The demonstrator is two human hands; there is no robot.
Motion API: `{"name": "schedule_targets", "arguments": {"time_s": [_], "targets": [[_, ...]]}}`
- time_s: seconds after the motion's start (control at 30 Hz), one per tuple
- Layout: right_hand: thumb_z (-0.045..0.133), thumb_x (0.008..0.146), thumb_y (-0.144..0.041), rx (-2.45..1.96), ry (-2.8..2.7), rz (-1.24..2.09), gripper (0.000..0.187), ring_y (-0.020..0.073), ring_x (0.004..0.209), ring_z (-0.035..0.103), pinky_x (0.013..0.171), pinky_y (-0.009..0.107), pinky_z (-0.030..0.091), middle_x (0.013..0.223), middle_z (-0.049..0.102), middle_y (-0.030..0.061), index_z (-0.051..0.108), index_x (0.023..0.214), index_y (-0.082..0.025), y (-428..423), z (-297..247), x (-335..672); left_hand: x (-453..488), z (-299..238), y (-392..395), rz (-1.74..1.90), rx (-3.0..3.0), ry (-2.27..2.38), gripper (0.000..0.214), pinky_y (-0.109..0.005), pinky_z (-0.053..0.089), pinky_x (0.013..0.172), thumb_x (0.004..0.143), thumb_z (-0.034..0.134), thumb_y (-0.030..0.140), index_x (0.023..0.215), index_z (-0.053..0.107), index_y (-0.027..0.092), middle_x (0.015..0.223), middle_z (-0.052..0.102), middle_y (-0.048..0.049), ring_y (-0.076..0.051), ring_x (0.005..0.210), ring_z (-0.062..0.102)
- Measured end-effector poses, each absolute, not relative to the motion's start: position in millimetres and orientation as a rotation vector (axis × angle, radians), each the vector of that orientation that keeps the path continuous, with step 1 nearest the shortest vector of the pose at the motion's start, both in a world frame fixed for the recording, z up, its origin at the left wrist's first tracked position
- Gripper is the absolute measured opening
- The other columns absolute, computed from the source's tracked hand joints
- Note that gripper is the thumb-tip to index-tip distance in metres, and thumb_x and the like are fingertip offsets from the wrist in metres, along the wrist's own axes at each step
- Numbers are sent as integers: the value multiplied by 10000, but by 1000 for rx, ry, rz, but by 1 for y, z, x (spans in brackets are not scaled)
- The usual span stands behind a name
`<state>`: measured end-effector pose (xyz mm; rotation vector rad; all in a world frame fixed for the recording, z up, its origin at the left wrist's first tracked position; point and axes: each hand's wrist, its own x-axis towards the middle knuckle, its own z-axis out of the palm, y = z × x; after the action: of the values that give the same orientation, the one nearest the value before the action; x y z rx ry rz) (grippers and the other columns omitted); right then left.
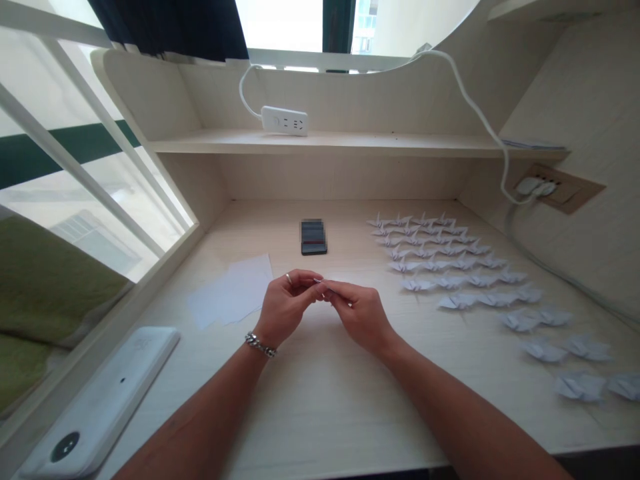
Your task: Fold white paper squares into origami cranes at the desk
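Above the middle of the desk, my left hand (289,301) and my right hand (361,313) meet at the fingertips. Both pinch a small folded piece of paper (317,281), of which only thin pale edges show; the fingers hide the rest. A ring and a chain bracelet (261,344) are on the left hand and wrist. Left of that hand lie loose white paper sheets (235,290). Rows of white folded paper cranes (453,263) cover the right side of the desk, apart from my right hand.
Behind the hands lies a dark phone-like object (314,237), its screen blurred. A long white device (103,407) lies at the left front edge. A power strip (285,121) rests on the shelf (350,142), and a white cable (475,107) runs to the wall socket (563,189).
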<state>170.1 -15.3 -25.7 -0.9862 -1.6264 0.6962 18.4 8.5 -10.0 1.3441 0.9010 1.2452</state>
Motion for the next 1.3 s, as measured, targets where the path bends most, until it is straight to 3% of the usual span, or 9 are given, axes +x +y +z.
{"name": "schedule_targets", "arguments": {"time_s": [0.47, 0.67, 0.77, 1.0, 1.3], "targets": [[559, 889, -201, -972, -1667, 673, 307, 195, 1005, 667, 898, 319, 520, 1114, 710, 11, 678, 1156, -294, -20, -28, 173, 17, -14, 8, 1238, 1371, 884, 219, -250, 569, 675, 709, 773, 239, 885, 694, 136, 746, 716, -29, -134, 683, 672], [594, 865, -245, -979, -1702, 652, 311, 170, 799, 671, 715, 276, 541, 1045, 726, 45, 675, 1164, -215, -23, -22, 175, 17, -13, 8, 1239, 1368, 878, 228, -267, 572, 683, 693, 779, 238, 887, 710, 140, 760, 718, -36, -147, 699, 671], [591, 865, -251, -966, -1701, 678, 322, 167, 796, 669, 709, 270, 542, 1032, 727, 50, 669, 1171, -190, -24, -20, 177, 16, -13, 8, 1230, 1365, 852, 221, -255, 570, 682, 702, 774, 222, 900, 714, 145, 771, 721, -34, -143, 709, 673], [585, 874, -256, -947, -1637, 728, 312, 211, 1080, 641, 946, 330, 509, 1173, 685, 49, 671, 1171, -219, -23, -22, 177, 17, -12, 8, 1227, 1408, 851, 218, -253, 571, 693, 719, 761, 217, 920, 711, 151, 773, 722, -36, -144, 714, 678], [596, 863, -257, -1039, -1625, 548, 311, 226, 1147, 609, 1024, 373, 471, 1217, 656, 94, 679, 1157, -202, -20, -30, 175, 17, -11, 5, 1272, 1524, 932, 200, -277, 573, 750, 742, 733, 230, 921, 702, 147, 875, 740, -67, -175, 804, 694]]}}
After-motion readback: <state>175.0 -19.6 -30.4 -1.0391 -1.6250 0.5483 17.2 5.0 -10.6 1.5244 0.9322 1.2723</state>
